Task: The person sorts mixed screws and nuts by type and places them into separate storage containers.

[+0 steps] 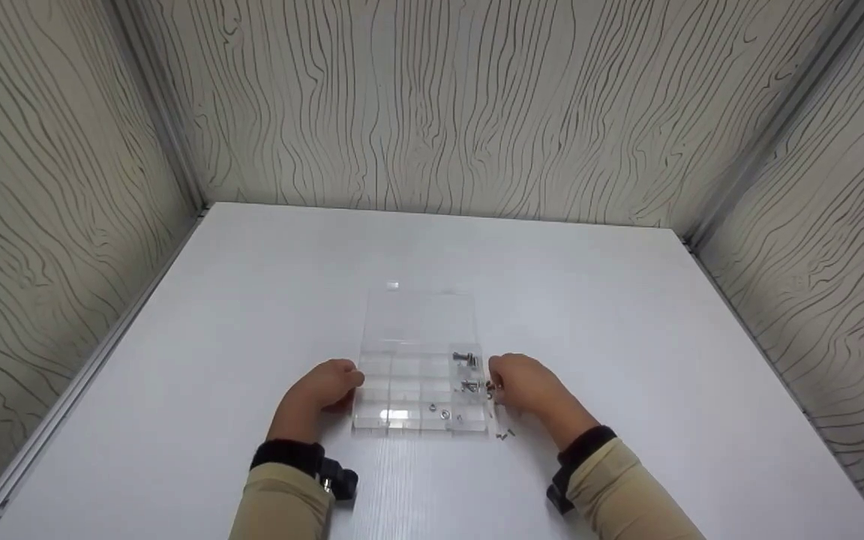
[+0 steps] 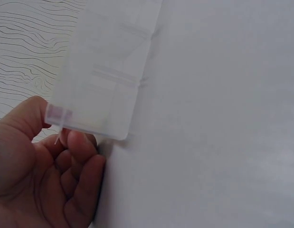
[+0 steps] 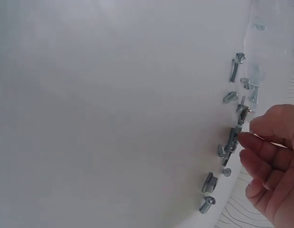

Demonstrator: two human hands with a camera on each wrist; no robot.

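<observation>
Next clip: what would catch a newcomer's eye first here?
A clear compartment box sits mid-table with its lid open, a few screws in its right-hand cells. The left hand steadies the box's left edge, while the right hand pinches a screw at its right edge, with loose screws on the white table nearby.

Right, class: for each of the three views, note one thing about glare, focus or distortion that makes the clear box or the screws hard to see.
Head view: the clear box nearly vanishes against the white table, with glare patches on it; walls bow outward. Left wrist view: the box corner is soft and milky beside the left hand. Right wrist view: the screws near the right hand look slightly blurred.
</observation>
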